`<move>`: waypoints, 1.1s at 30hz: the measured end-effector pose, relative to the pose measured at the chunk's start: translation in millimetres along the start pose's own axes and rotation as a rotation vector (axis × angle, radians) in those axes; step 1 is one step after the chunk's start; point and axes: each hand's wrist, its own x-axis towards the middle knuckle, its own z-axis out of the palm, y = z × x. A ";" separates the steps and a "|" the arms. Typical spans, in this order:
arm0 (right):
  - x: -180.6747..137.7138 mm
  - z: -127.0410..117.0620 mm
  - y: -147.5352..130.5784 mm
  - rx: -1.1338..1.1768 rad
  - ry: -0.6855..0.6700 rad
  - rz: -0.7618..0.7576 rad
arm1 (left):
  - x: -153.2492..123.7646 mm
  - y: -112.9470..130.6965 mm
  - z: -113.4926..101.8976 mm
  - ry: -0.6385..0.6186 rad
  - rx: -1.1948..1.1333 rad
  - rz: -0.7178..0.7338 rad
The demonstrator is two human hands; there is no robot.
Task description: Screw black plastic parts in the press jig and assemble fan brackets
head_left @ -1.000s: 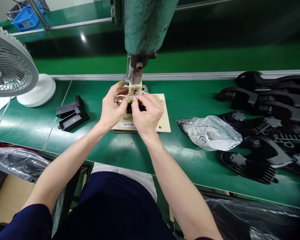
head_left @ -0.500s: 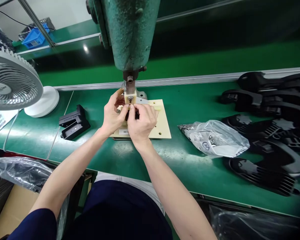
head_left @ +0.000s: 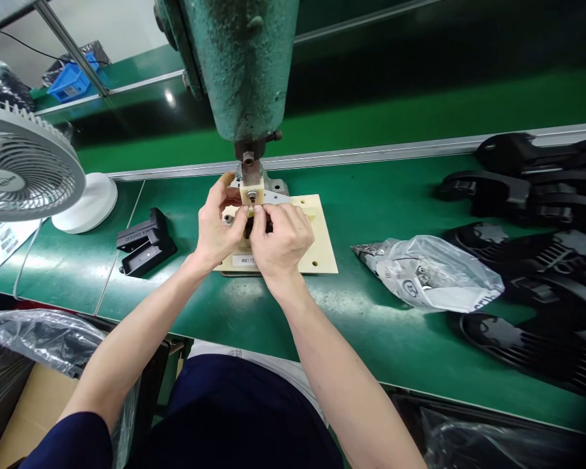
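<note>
The left hand (head_left: 219, 225) and right hand (head_left: 284, 238) nearly meet at the dark part (head_left: 249, 228) over the cream plate (head_left: 323, 244), under the green press (head_left: 247, 78); whether fingers grip it, I can't tell. Fingertips best stay clear.

this is a factory workshop, at what looks like an assembly station. a heavy green press (head_left: 244, 78) with a rough, worn coat stands over a long green table (head_left: 215, 319), above a cream plate (head_left: 325, 251) bearing a printed label (head_left: 243, 260). many similar black parts (head_left: 532, 348) lie at the right, near a plastic bag (head_left: 439, 280) of small metal pieces. a blue bin (head_left: 72, 83) sits on a shelf (head_left: 149, 65) behind; a cardboard box (head_left: 36, 404) stands below the table's edge.
</note>
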 end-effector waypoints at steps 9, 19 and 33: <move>2.0 -2.0 0.4 0.040 -0.063 0.037 | 4.0 3.6 -8.6 -0.051 0.087 -0.047; 5.8 -5.2 3.5 0.058 -0.081 -0.024 | 6.3 5.3 -7.0 -0.060 0.134 -0.006; 157.5 -150.4 27.3 0.087 0.015 -0.221 | 3.8 20.8 1.8 -0.058 0.096 -0.231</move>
